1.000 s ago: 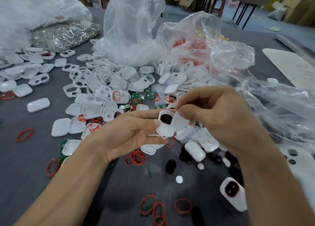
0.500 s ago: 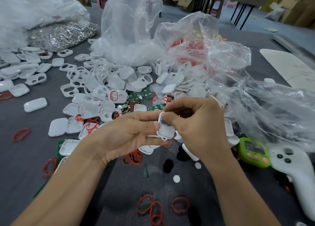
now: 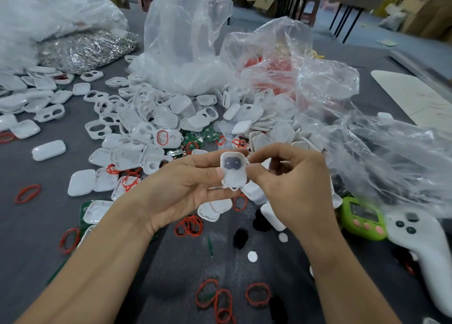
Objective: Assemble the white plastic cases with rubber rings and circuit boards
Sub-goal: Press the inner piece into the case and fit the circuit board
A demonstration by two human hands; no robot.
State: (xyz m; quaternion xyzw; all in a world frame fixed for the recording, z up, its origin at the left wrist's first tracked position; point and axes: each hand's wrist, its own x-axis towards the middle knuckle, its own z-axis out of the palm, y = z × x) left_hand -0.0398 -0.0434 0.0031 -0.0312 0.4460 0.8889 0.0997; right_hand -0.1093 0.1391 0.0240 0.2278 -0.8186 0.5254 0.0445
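1. Work in hand is one white case (image 3: pixel 232 169), held up above the worktop (image 3: pixel 24 226) between both hands.
2. Our left hand (image 3: pixel 181 191) grips the case, with the thumb on its left edge and the fingers behind it. Our right hand (image 3: pixel 288 184) pinches its right edge between thumb and forefinger.
3. A dark shape shows through the pale shell, so we judge that something is already inside and the two halves are being pressed together. We cannot tell whether a ring is seated in it.
4. Little looks finished: one closed case (image 3: pixel 49 150) lies alone at the far left of the worktop, and a few white pieces lie under our right hand.
5. Much is left, in our judgement. A wide heap of open case halves (image 3: pixel 146 128) covers the middle of the worktop. Green circuit boards (image 3: pixel 210 134) are mixed into it, and red rubber rings (image 3: pixel 189 226) lie scattered loose nearer to us.
6. We would put the task in its early part, with this one case close to done.
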